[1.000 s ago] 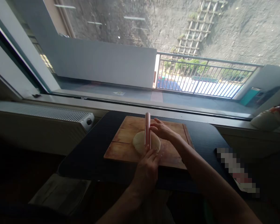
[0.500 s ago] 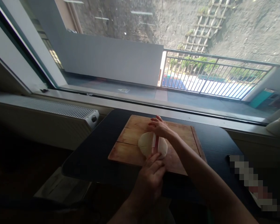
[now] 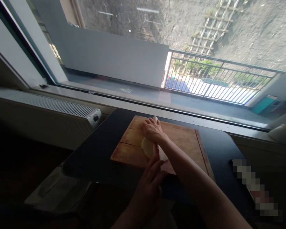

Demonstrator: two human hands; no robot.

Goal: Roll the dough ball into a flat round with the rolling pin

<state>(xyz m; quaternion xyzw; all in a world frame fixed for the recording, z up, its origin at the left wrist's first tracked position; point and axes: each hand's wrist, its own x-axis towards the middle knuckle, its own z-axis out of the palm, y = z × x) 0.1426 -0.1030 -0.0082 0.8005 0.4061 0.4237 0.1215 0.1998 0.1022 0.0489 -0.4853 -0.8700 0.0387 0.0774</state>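
Observation:
A wooden rolling pin (image 3: pixel 156 151) lies lengthwise across a flat, round piece of dough (image 3: pixel 147 147). My right hand (image 3: pixel 152 131) covers the far part of the pin, whose tip pokes out beyond the fingers. At the near end, my left hand (image 3: pixel 151 176) has its fingers laid along the pin, gripping it loosely. Under the dough is a wooden cutting board (image 3: pixel 128 154). The right forearm and hand hide part of the dough's right side and far edge.
The board rests on a dark table (image 3: pixel 90 159) with rounded corners, set against a window ledge (image 3: pixel 143 108). A white radiator (image 3: pixel 68 111) stands to the left. A blurred-out object (image 3: pixel 254 187) lies at the table's right edge. Beyond the glass is a railing (image 3: pixel 219 78).
The right hand has shifted left and slightly nearer over the pin, baring its far tip. My left hand's fingers have straightened along the near end. The dough is more covered now.

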